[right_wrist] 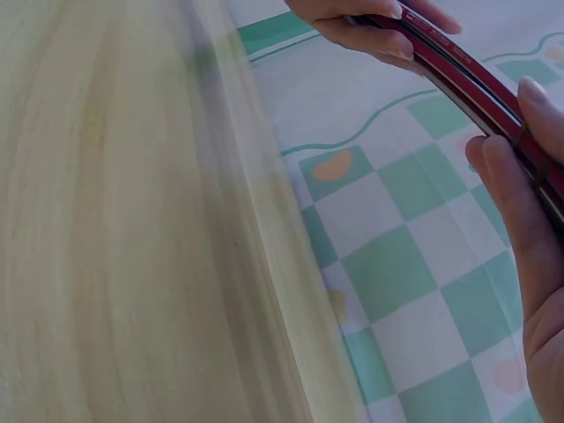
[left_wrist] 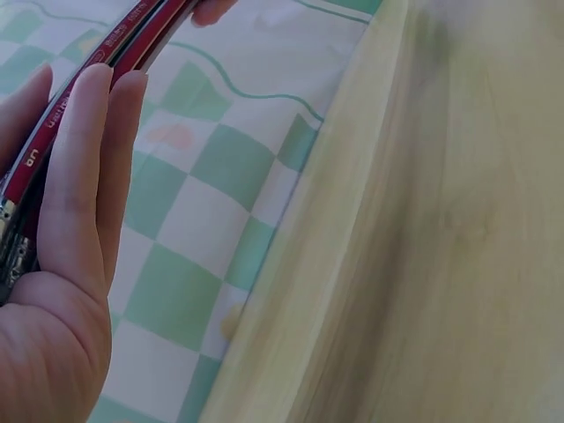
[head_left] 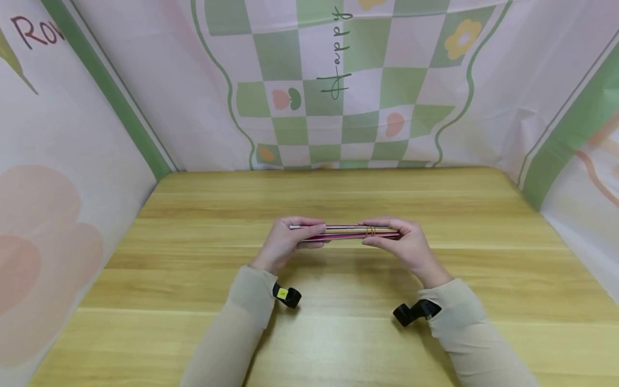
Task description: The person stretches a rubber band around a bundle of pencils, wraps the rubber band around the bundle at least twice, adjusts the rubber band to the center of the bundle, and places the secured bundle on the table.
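I see left hand [head_left: 285,242] and right hand [head_left: 408,242], fingers curled round opposite ends of dark red pencils [head_left: 344,236], bundled, held roughly level above the tabletop [head_left: 348,333]. Rubber bands [head_left: 371,230] circle the right end. Green-white checked cloth [head_left: 321,102] beyond.

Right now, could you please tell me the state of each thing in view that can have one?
Left hand, gripping one end of the pencils
Right hand, gripping the other end
Pencils, bundled, held above the table; whether sharpened, cannot tell
Thin band, looped around the pencils near the right hand
Sleeves, down to the wrists
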`<control>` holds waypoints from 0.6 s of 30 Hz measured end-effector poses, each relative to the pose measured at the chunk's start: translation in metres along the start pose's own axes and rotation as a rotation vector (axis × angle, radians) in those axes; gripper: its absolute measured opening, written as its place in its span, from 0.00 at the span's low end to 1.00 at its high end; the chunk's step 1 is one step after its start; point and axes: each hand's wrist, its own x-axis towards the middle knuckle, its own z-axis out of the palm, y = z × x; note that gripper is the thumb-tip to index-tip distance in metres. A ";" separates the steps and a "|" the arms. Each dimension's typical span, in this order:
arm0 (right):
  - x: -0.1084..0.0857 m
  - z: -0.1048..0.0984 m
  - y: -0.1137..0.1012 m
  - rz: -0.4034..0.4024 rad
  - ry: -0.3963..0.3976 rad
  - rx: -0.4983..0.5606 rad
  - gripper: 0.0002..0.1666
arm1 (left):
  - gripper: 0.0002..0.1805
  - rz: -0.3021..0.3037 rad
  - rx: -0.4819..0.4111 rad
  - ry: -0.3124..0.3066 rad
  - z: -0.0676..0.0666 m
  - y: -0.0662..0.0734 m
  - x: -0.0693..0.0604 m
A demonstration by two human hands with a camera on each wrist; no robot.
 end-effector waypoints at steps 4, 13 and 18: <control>0.000 0.002 -0.002 0.002 0.006 -0.065 0.19 | 0.15 0.000 0.012 -0.015 0.001 -0.002 0.000; 0.000 -0.004 -0.006 0.006 -0.035 0.020 0.21 | 0.12 0.002 -0.045 0.026 -0.001 0.002 -0.001; 0.000 -0.009 -0.008 0.000 -0.005 0.056 0.16 | 0.11 -0.004 -0.058 0.036 -0.002 0.004 -0.002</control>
